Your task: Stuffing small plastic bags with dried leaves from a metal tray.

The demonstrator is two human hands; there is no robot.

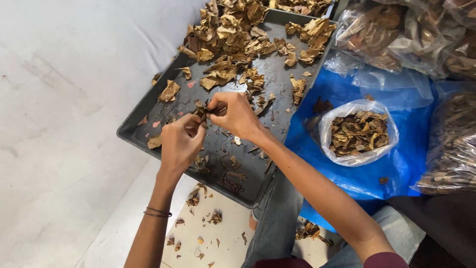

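Both my hands meet over a dark grey tray (148,106) and pinch the same small dried brown leaf piece (202,111). My left hand (181,141) grips it from below, a thin bracelet on that wrist. My right hand (235,114) grips it from the upper right with thumb and fingers. A heap of dried leaves (238,34) lies at the tray's far end. Loose leaf bits are scattered across the tray's near half.
An open clear plastic bag of dried leaves (358,131) sits on a blue sheet (411,164) to the right. More filled plastic bags (421,34) lie beyond and at the right edge. Leaf fragments (198,218) litter the pale floor below the tray. My knee in jeans (277,218) is under the tray's corner.
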